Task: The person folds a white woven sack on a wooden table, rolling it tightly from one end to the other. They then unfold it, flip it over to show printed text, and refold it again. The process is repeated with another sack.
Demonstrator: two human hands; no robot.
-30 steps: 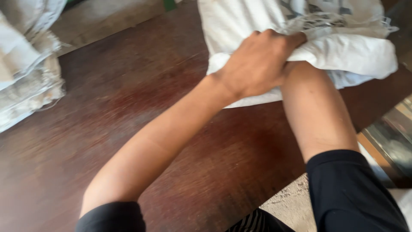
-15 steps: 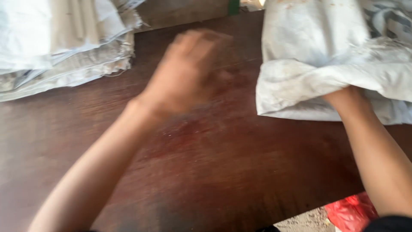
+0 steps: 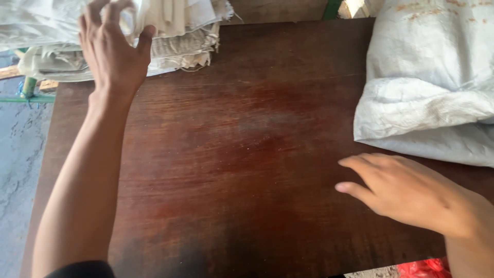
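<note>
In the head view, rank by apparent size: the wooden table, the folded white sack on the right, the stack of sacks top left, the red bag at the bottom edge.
1. wooden table
2. folded white sack and stack of sacks: both cropped, too close to rank
3. red bag, only a corner visible
</note>
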